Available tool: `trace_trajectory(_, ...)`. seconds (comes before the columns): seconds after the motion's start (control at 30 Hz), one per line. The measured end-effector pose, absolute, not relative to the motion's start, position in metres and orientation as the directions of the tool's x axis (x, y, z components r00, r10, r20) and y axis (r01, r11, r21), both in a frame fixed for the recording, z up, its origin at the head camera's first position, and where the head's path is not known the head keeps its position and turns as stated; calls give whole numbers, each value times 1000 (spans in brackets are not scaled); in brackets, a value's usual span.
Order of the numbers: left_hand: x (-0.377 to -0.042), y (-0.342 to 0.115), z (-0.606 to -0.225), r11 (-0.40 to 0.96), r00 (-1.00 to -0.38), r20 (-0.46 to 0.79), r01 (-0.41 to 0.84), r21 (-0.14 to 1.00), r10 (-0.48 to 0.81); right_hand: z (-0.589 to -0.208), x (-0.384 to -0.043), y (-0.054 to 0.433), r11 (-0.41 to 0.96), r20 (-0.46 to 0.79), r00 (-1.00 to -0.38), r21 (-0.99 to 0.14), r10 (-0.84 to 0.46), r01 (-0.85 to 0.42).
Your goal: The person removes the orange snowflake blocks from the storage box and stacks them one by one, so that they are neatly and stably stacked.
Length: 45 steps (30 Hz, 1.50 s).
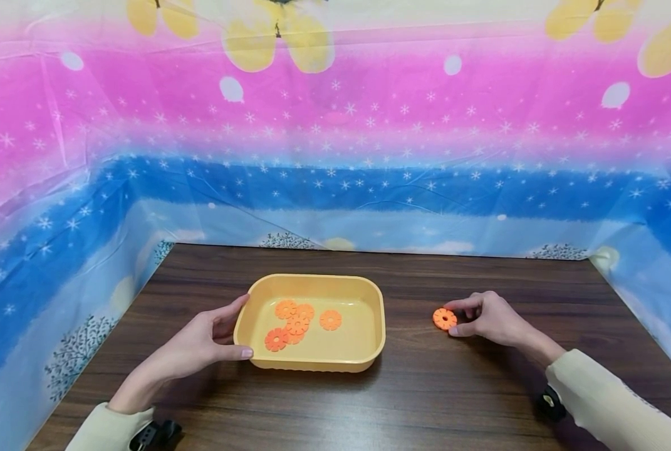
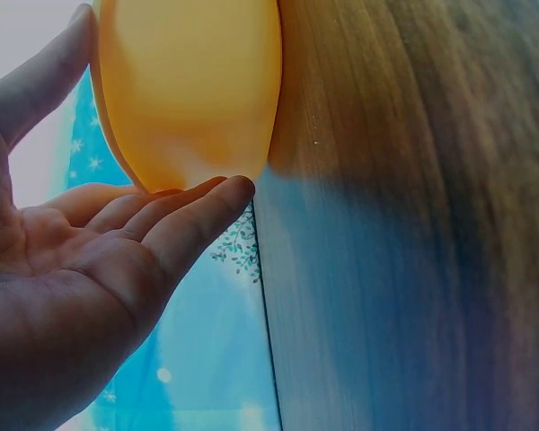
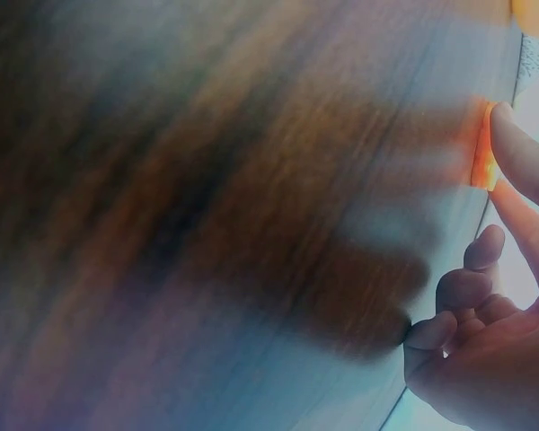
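Observation:
At the left end of a yellow plastic tray, my left hand grips with its thumb on the near corner of the rim and fingers toward the far corner. The left wrist view has those fingers against the tray's end wall. Several orange notched discs lie flat inside, most overlapping in a group and one apart. To the right of the tray, my right hand pinches another orange notched disc between thumb and forefinger. The disc's edge is right at the tabletop in the right wrist view.
The dark wood-grain table carries the tray left of centre. A patterned cloth hangs behind the table and along both sides. Each wrist bears a black strapped device, the left one near the table's front.

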State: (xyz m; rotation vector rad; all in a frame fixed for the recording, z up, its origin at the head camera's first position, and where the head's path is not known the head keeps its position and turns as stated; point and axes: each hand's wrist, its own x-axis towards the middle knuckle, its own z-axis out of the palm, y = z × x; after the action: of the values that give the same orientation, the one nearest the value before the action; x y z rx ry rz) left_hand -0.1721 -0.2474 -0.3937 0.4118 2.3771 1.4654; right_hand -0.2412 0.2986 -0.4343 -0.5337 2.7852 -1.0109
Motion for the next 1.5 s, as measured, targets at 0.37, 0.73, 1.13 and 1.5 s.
trace_trajectory(0.37,-172,-248,-394,427,-909,-113,76,901,400,-433,-241,299,705,2,-929,-651,-371,-283)
trace_trajectory(0.73,-173,-248,-396,416,-905,-111,78,906,411,-416,-236,288,694,-7,-925,-663,-380,-280)
trace_trajectory(1.13,-174,-249,-397,419,-909,-113,73,905,402,-384,-240,238,654,25,-861,-640,-508,-404)
trace_trajectory(1.5,-174,-248,-397,405,-908,-120,58,912,401,-370,-245,179,529,78,-752,-663,-654,-530)
